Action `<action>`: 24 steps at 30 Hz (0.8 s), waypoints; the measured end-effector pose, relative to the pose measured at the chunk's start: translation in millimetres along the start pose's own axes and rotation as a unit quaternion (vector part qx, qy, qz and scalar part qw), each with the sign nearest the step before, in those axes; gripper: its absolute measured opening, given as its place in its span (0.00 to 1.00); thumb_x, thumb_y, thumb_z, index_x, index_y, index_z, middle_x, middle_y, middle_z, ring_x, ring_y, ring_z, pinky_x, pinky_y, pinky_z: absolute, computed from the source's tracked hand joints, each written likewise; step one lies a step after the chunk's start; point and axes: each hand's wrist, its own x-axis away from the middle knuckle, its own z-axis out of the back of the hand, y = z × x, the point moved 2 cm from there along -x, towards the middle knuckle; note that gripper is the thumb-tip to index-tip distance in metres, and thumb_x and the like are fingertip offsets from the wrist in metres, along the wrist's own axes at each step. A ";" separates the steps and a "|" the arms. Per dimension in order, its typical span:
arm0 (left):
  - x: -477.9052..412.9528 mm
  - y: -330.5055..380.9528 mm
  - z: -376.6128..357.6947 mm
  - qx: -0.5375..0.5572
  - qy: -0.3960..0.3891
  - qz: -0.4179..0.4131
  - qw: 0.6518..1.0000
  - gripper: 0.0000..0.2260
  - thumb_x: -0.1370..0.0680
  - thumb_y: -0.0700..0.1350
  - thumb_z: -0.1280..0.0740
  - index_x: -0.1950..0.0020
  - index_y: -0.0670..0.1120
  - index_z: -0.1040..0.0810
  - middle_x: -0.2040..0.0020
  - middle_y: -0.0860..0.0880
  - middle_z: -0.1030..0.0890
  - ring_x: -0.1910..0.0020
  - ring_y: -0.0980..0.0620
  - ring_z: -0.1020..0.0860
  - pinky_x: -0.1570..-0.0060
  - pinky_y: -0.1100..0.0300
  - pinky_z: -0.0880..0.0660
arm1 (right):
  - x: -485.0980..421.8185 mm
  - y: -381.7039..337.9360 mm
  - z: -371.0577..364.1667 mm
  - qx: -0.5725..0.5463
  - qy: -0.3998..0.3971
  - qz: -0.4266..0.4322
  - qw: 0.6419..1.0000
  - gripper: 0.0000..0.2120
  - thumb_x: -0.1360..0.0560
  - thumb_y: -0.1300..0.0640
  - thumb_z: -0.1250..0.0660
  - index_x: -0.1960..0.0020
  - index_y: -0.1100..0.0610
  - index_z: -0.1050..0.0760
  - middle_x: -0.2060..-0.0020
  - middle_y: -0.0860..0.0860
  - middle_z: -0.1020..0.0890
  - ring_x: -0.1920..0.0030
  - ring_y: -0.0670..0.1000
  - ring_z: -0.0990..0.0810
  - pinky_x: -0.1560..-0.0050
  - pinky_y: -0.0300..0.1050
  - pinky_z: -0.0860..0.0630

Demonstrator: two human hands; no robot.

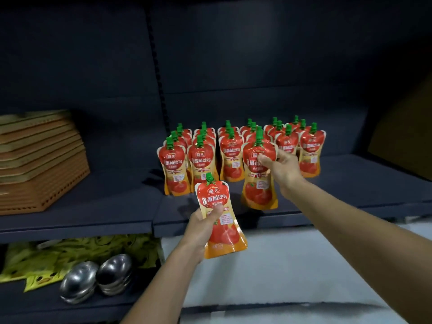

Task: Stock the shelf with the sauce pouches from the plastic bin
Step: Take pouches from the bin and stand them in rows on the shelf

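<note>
Dark blue shop shelving fills the view. The stocked shelf [105, 202] carries the sauce pouches [229, 157] in several files running front to back, spouts up and labels facing the aisle, an order that lets each file be faced and counted.

The right hand [284, 170] grips one pouch [259, 183] near its shoulder. Its fingers [265, 160] curl round the right edge, with the thumb on the label. Held high like this, the soft body likely hangs straight so the base can come down flat. That pouch stands at the head of the fourth file from the left, forward of its neighbours. Whether its base bears on the shelf cannot be told.

The left hand [201, 228] holds a second pouch [222, 220] upright just before the shelf's front edge, thumb across the label and fingers wrapped behind. It is judged to be kept ready for the next open front position.

Plastic bin: not in view.

Also noted are a stack of brown trays [39, 160] at the left on the same level, and steel bowls [98, 277] and yellow packets [46, 260] on the level below.
</note>
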 end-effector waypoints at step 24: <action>-68.6 30.4 -1.2 0.028 -0.001 -0.025 0.999 0.11 0.23 0.54 0.32 0.43 0.54 0.21 0.51 0.53 0.14 0.50 0.52 0.16 0.47 0.53 0.21 | -108.6 50.7 -54.3 0.018 -0.109 -0.044 0.993 0.08 0.22 0.62 0.36 0.51 0.53 0.19 0.51 0.53 0.16 0.47 0.54 0.18 0.48 0.49 0.21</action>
